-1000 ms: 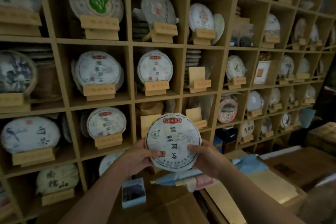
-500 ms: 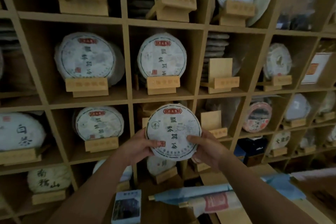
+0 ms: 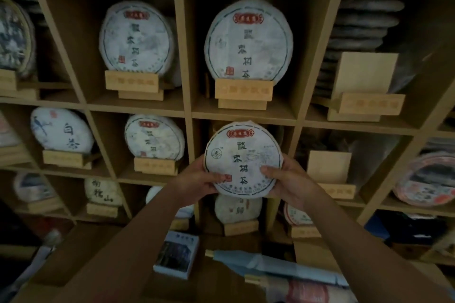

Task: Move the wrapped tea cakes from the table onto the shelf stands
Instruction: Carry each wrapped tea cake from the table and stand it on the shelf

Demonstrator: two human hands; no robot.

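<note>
While both hands, left hand (image 3: 197, 179) and right hand (image 3: 293, 179), pinch the tea cake (image 3: 242, 158) by its edges, thumbs on its face, we should keep it upright. Its stand seems hidden behind it, so we lower gently.

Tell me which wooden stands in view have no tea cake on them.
The two at right: the upper empty stand beside a stack of cakes, and the lower empty stand directly below. Every other stand visibly carries a cake.
</note>
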